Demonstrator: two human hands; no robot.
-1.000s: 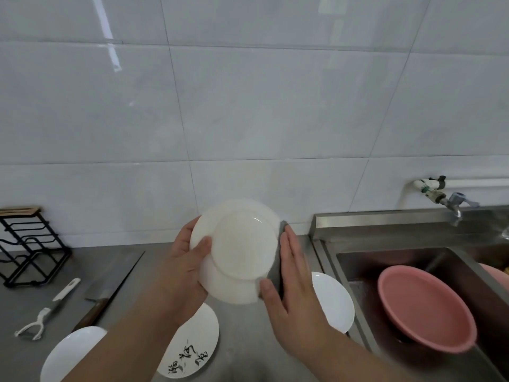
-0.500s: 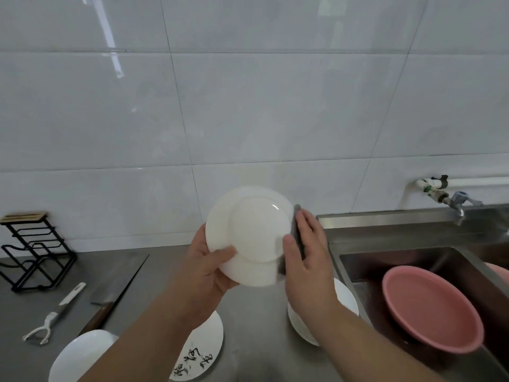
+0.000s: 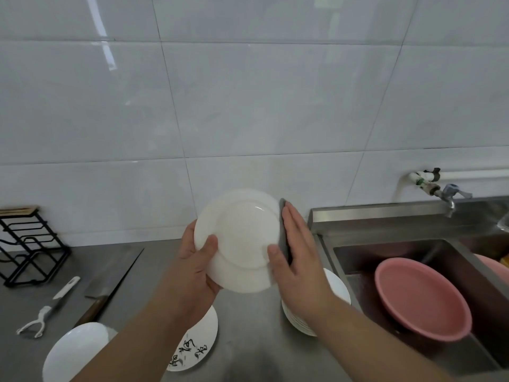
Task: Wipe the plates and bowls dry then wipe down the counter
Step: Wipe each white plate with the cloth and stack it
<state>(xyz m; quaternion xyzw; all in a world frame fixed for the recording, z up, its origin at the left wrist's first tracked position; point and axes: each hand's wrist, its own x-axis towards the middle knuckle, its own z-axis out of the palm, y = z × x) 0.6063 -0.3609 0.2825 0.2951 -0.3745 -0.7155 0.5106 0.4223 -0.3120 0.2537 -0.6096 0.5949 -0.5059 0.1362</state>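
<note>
Steel-grey metal counter [image 3: 248, 340] waits, probably unwiped, beneath the round white ceramic plate [image 3: 242, 238], which is held upright above it. The left hand [image 3: 192, 266] clamps the plate's left rim. The right hand [image 3: 297, 260], curled a moment ago, now has flat, closed fingers pinching the dark grey cloth [image 3: 285, 244] against the right rim. This plate's drying likely continues.

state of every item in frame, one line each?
Held plate: off the counter, underside to camera, gripped by left hand.
Cloth: pinched against that plate's right rim by right hand.
Plate stack: on counter, below the right wrist.
Printed plate: flat on counter, face up.
Pink basin: in sink, open side up.
Tap: no water visible.
Knife: flat on counter.
</note>
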